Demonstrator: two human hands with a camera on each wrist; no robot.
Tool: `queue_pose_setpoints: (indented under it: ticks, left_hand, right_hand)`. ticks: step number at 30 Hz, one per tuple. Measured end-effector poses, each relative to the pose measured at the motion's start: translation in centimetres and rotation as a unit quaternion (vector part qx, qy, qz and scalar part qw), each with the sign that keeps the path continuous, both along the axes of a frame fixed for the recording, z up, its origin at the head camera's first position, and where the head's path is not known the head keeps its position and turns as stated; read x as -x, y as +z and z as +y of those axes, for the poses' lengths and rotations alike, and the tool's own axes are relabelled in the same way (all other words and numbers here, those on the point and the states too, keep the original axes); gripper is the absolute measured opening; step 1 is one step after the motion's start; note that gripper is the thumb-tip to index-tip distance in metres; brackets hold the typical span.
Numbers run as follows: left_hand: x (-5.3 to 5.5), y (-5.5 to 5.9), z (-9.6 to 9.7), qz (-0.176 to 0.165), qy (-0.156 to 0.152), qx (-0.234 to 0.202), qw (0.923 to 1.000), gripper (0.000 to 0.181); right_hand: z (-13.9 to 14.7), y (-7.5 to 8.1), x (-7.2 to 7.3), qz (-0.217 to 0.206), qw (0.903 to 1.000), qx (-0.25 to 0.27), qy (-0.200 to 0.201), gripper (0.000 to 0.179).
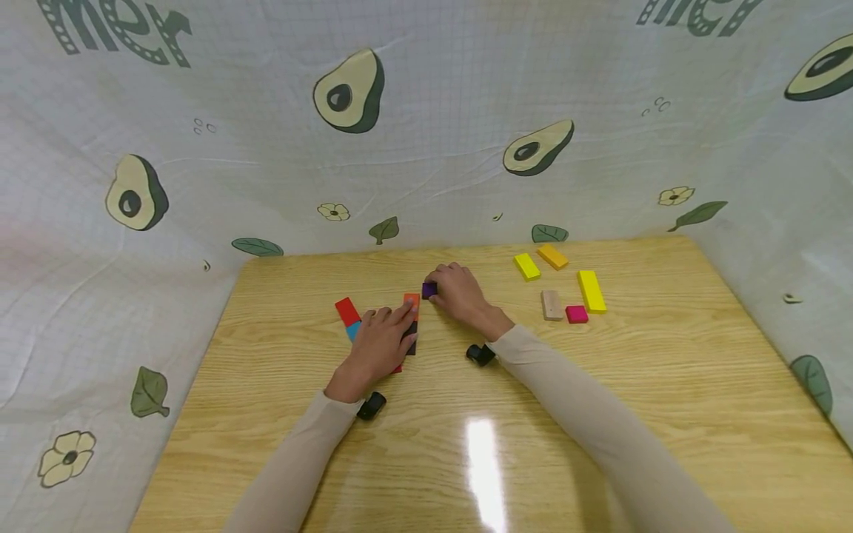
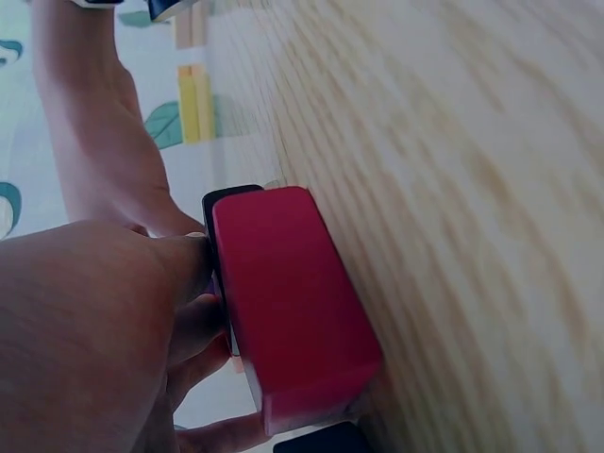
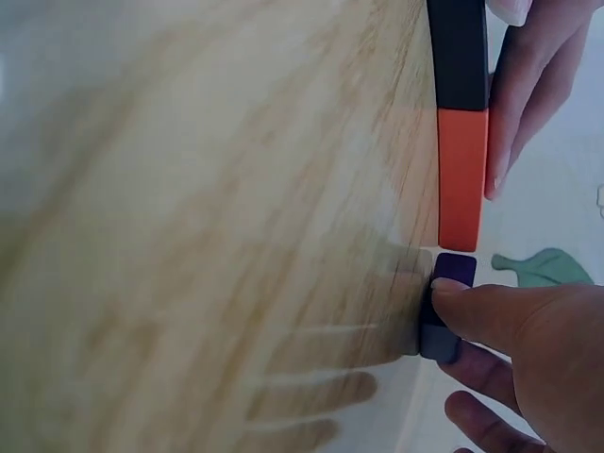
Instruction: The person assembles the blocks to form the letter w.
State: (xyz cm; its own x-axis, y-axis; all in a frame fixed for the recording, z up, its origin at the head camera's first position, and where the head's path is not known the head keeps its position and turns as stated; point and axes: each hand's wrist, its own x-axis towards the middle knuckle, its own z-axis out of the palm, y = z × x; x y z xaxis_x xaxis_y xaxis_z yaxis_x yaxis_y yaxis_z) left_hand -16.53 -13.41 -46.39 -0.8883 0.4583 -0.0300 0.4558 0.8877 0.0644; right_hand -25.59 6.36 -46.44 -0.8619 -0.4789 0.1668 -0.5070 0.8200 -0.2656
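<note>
My right hand (image 1: 460, 292) pinches a small dark purple block (image 1: 429, 290) between thumb and fingers, close to the far end of an orange block (image 1: 411, 302). In the right wrist view the purple block (image 3: 455, 272) is almost in line with the orange block (image 3: 462, 179) and a black block (image 3: 460, 57). My left hand (image 1: 380, 344) rests over the blocks with fingers spread, its fingertips on the orange and black ones. A crimson block (image 2: 293, 302) lies by its thumb in the left wrist view. Red (image 1: 346, 311) and blue (image 1: 353, 330) blocks show past its other side, partly covered.
On the right of the wooden table (image 1: 426, 459) lie two yellow blocks (image 1: 526, 266), an orange-yellow one (image 1: 552, 256), a plain wood one (image 1: 551, 305) and a short pink one (image 1: 577, 314). A white cloth with avocado prints (image 1: 426, 192) surrounds the table's back and sides.
</note>
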Motion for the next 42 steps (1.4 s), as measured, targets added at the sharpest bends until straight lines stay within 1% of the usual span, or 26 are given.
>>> queue_pose_setpoints:
  ticks: [5,11,18,24,29,33,36,42]
  left_hand:
    - [-0.1,0.1,0.0,0.004,-0.003,-0.002,1.0000,0.056]
    - [-0.1,-0.2,-0.1,0.017,-0.008,-0.003,0.9998,0.055]
    - [0.0,-0.1,0.0,0.003,-0.006,-0.002,1.0000,0.056]
    - [-0.1,0.0,0.0,-0.008,0.001,0.000,1.0000,0.057]
    - [-0.2,-0.1,0.0,-0.005,0.001,0.004,1.0000,0.056]
    - [-0.2,-0.1,-0.1,-0.011,0.003,-0.002,0.9999,0.056]
    - [-0.2,-0.1,-0.1,-0.012,0.005,-0.006,0.9999,0.057]
    - [-0.2,-0.1,0.0,-0.011,0.004,-0.005,0.9999,0.056]
  right_hand:
    - [-0.1,-0.1,0.1,-0.006,1.0000,0.002,0.000,0.031]
    - [-0.2,-0.2,0.2,-0.009,1.0000,0.003,0.000,0.031]
    - [0.7,0.3,-0.1,-0.007,0.9999,-0.010,-0.007,0.035]
    - [3.1,0.7,-0.8,-0.010,0.9997,0.019,-0.009,0.037]
    - [5.6,1.0,-1.8,-0.008,0.9990,0.042,-0.017,0.040]
    - [7.7,1.3,-2.7,-0.011,0.9981,0.053,-0.028,0.043]
    - [9.3,1.4,-3.3,-0.014,0.9977,0.057,-0.033,0.044]
    - [12.4,1.0,-4.5,-0.014,0.9975,0.051,-0.048,0.049]
